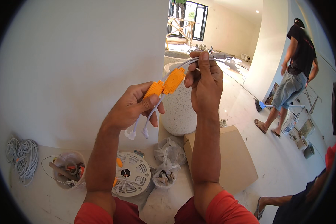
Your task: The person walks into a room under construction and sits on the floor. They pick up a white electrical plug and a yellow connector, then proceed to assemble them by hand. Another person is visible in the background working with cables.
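Ribbed orange blocks (pixel 174 80), thin cables (pixel 183 62)

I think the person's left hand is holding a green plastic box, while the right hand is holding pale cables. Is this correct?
Not quite: the plastic box is orange, not green, as the head view shows. The left hand is indeed holding it, and the right hand is holding pale cables.
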The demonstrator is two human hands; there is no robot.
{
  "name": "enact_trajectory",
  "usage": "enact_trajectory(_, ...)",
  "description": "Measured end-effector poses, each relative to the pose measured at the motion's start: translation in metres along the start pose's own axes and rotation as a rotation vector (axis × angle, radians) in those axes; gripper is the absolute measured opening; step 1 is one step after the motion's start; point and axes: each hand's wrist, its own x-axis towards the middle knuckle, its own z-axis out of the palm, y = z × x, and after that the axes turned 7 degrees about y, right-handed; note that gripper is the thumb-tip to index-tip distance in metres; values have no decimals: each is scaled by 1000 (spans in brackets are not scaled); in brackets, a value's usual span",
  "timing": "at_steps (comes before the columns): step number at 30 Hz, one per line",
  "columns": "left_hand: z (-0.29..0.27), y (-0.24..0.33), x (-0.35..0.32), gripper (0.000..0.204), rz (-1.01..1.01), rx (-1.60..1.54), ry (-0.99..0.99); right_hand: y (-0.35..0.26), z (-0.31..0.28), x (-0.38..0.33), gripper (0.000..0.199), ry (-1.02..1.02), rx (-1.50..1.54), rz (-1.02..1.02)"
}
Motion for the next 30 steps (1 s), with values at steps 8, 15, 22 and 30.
enact_trajectory(8,0,-9,3,45,-4,-187,28,-2,0,0,47,-50,-2,-1)
enact_trajectory(15,-3,-15,7,52,16,-197,75,-4,5,-5,50,-84,43,12)
enact_trajectory(22,-3,-26,11,51,94,-160,167,8,10,-5,49,-158,108,34)
enact_trajectory(30,8,-17,8,54,39,-281,73,20,14,-8,55,-223,189,134)
